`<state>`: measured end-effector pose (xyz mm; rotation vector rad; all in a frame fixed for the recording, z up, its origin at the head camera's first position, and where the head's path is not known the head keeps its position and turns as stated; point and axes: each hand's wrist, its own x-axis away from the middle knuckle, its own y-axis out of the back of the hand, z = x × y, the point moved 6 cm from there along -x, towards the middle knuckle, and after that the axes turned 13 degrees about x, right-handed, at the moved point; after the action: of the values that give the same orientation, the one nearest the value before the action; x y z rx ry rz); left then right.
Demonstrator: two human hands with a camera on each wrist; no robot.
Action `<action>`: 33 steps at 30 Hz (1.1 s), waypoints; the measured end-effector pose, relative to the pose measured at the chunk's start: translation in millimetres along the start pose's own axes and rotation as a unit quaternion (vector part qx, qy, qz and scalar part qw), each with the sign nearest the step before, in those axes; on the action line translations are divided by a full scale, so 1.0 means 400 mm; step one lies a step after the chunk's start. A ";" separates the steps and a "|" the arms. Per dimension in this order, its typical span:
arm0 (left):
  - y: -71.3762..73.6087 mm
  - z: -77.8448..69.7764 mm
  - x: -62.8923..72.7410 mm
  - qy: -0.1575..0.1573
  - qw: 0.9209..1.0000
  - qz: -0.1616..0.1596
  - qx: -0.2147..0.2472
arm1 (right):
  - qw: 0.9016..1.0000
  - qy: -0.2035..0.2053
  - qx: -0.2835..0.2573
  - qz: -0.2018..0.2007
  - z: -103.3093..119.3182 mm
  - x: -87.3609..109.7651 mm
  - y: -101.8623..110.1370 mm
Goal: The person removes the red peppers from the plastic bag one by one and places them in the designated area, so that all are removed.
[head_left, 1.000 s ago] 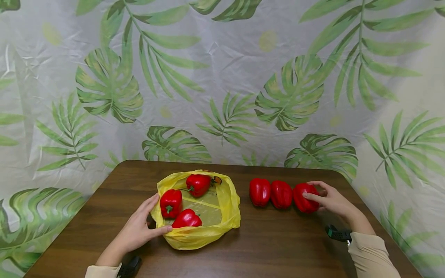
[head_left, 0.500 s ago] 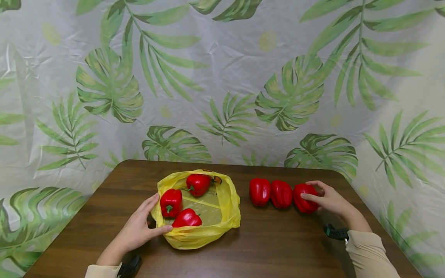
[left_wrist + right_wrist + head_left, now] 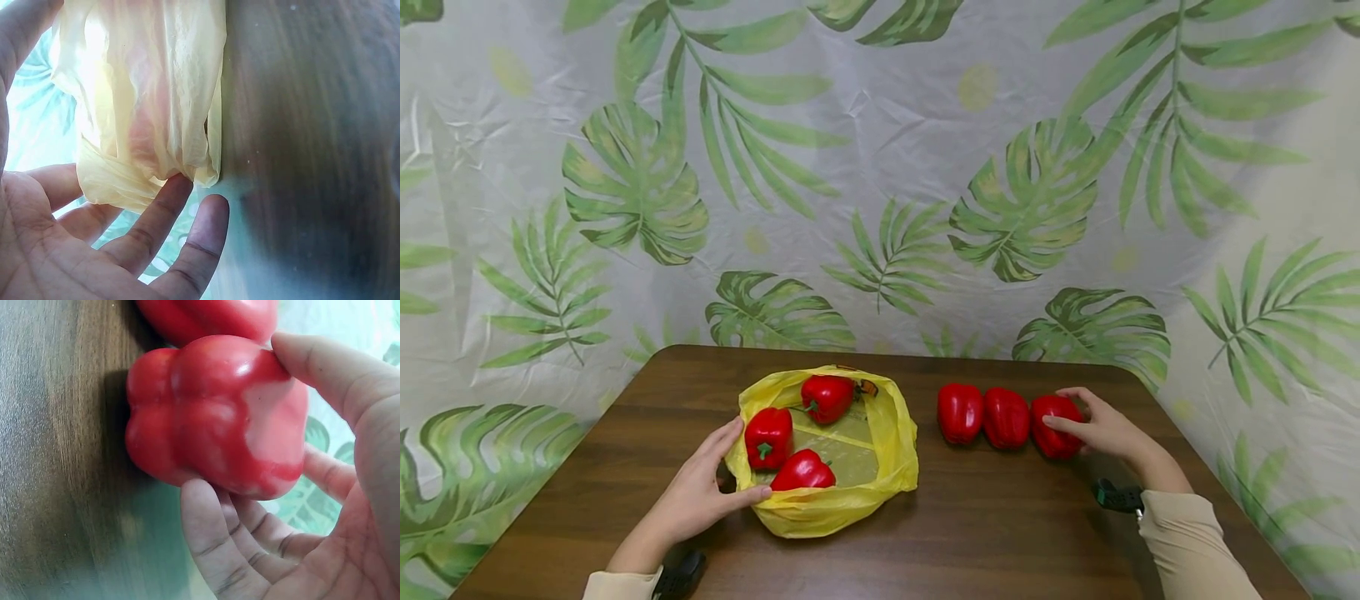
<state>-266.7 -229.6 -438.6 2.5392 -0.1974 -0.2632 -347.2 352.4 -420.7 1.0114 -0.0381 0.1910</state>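
A yellow plastic bag [image 3: 898,442] stands wide-mouthed on the table, its rim spread. Inside lie three red bell peppers, one at the left [image 3: 769,439], one at the back [image 3: 827,399] and one near the front rim [image 3: 804,471]. My left hand [image 3: 698,492] holds the bag's left side, thumb at the front rim and fingers along the outer wall [image 3: 150,94]. At the right, my right hand [image 3: 1108,429] grips the rightmost bell pepper [image 3: 212,419], with the thumb on its upper side and the fingers around the other side.
Two more red bell peppers, the left one [image 3: 960,413] and the middle one [image 3: 1007,418], lie side by side left of the gripped pepper. The brown wooden table [image 3: 985,533] ends at a leaf-patterned curtain [image 3: 910,167] behind.
My right hand and wrist have shifted slightly left around the rightmost pepper, which stays nearly in place. The left hand and the bag have not visibly moved.
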 end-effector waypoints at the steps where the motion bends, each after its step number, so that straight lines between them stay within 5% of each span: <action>1: 0.000 0.000 0.000 0.000 1.000 0.000 0.000 | 1.000 0.000 0.000 0.001 0.000 -0.001 0.000; 22: 0.000 0.000 0.004 0.001 1.000 -0.001 0.000 | 1.000 -0.002 0.022 -0.006 -0.001 0.002 0.006; 33: 0.000 0.002 0.001 0.000 1.000 -0.001 -0.002 | 0.991 0.038 0.104 -0.077 0.034 -0.003 0.054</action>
<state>-266.4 -230.2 -439.3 2.5363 -0.1932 -0.2631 -351.5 351.9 -395.4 1.2088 0.1305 0.0938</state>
